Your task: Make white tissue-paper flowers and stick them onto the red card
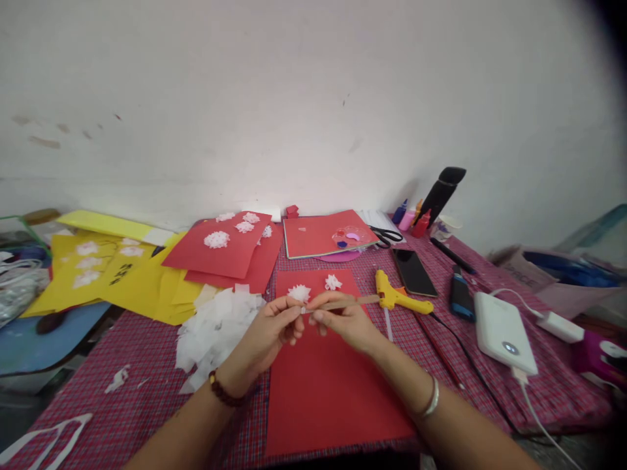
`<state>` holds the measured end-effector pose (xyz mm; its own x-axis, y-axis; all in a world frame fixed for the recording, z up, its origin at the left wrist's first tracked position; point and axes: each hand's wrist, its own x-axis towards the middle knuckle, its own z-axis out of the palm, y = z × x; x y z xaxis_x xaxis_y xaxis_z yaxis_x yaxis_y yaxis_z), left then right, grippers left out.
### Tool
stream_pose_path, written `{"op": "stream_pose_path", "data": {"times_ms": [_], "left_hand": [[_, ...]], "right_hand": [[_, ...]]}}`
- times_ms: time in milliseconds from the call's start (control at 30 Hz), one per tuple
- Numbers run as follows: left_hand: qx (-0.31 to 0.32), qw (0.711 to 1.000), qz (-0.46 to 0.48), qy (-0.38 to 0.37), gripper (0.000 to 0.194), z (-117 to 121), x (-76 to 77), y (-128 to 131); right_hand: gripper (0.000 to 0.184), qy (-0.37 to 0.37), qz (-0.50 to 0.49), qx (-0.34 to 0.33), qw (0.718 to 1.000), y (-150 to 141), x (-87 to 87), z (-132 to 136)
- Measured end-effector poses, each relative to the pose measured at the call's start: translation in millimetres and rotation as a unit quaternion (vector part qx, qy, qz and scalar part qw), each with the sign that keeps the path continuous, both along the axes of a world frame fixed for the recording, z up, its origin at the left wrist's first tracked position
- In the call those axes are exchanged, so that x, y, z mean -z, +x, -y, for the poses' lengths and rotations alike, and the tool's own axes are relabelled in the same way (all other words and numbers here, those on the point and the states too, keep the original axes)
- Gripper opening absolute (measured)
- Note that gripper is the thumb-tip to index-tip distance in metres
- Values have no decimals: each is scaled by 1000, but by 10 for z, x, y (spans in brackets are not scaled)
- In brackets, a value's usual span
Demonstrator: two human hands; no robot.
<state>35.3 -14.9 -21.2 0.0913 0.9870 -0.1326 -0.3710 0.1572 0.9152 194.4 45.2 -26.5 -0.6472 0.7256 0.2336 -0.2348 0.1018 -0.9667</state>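
Note:
My left hand (pixel 275 325) is closed in a pinch on a small white paper piece (pixel 305 309), mostly hidden by the fingers. My right hand (pixel 345 320) grips a thin, flat tan stick (pixel 360 301), its tip close to the left fingertips. Both hands are over a red sheet of paper (pixel 318 391). Two white paper flowers lie on that sheet: one flower (pixel 299 293) just beyond my fingers, another flower (pixel 333 282) farther right. Beside my left wrist lies a heap of white paper pieces (pixel 215 329).
A yellow glue gun (pixel 392 294) lies right of the sheet, near a phone (pixel 414 272). Farther right are a power bank (pixel 504 333) and its cables. Red cards with white flowers (pixel 216 239) and yellow papers (pixel 142 277) lie left. Scissors (pixel 386 235) rest at the back.

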Motion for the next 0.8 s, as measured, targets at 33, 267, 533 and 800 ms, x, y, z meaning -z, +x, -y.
{"op": "stream_pose_path", "data": {"times_ms": [33, 267, 533, 800], "left_hand": [[-1, 1000, -1, 0, 12, -2, -1, -11], [6, 999, -30, 7, 11, 10, 24, 36], [31, 999, 20, -4, 14, 19, -18, 3], [32, 999, -42, 4, 16, 18, 34, 75]], "right_hand": [[17, -3, -3, -4, 1000, -4, 2, -4], [23, 41, 42, 104, 993, -31, 39, -17], [18, -19, -3, 6, 1000, -12, -10, 27], [20, 10, 23, 84, 996, -25, 31, -30]]}}
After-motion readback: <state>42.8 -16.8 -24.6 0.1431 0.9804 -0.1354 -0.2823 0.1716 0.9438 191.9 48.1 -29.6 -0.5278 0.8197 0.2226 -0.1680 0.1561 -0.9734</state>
